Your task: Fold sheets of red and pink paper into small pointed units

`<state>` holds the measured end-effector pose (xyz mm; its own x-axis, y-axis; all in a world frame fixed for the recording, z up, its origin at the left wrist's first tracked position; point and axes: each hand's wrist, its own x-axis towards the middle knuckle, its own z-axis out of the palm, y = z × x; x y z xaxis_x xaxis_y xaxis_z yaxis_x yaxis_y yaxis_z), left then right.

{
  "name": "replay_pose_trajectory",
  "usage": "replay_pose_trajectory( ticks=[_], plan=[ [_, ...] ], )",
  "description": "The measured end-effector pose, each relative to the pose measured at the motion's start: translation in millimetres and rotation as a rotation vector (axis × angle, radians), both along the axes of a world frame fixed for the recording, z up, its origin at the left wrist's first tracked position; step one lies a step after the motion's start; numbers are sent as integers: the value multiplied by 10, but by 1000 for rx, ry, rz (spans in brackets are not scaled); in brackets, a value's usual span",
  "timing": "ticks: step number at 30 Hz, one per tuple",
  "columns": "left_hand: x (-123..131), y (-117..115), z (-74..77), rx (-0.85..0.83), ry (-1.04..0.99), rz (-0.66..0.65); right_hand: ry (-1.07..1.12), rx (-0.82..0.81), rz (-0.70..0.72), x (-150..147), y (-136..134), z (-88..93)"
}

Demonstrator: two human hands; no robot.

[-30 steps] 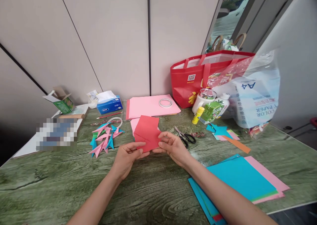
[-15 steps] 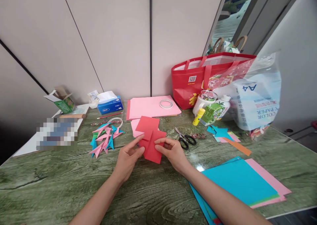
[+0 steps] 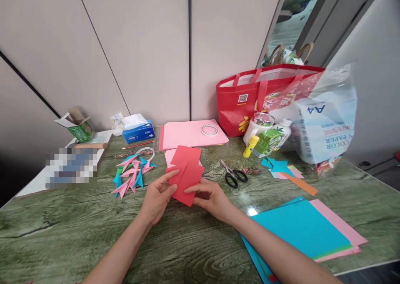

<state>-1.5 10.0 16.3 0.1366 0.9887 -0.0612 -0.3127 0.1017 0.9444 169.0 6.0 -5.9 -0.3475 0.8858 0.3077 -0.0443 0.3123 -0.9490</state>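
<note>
A folded piece of red paper (image 3: 187, 184) is held over the table between my two hands, a crease running slantwise across it. My left hand (image 3: 158, 195) pinches its left edge between thumb and fingers. On the right edge, my right hand (image 3: 214, 198) grips it with the fingers over the front and the thumb below. Just behind lies another red paper piece (image 3: 187, 154), resting partly on a small pink sheet (image 3: 169, 157). Black-handled scissors (image 3: 233, 175) lie right of my right hand. Left of my left hand is a pile of folded pink and blue paper shapes (image 3: 133, 173).
Blue and pink paper sheets (image 3: 300, 229) lie at the front right. Pink sheets (image 3: 187, 134) bear a tape roll (image 3: 209, 129) at the back. A glue stick (image 3: 251, 146), green carton (image 3: 268, 142), red bag (image 3: 231, 109) and tissue pack (image 3: 138, 133) stand along the back.
The held red paper has shifted slightly left and turned. My right hand has moved left along it, its thumb going from the front to below the edge.
</note>
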Motion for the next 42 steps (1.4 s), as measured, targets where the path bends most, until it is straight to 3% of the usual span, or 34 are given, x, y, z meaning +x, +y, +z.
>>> replay_pose_trajectory(
  ticks=[7,14,24,42],
  plan=[
    [4,-29,-74,98,180,-61,-68,-67,-184,-18,24,19],
    [51,-85,-71,121,265,-88,19,-181,-310,-84,-7,21],
    [127,-123,-7,78,134,-127,165,-257,-306,-105,-10,34],
    [135,-139,-54,42,119,-38,129,-208,-344,-108,-7,-28]
  ],
)
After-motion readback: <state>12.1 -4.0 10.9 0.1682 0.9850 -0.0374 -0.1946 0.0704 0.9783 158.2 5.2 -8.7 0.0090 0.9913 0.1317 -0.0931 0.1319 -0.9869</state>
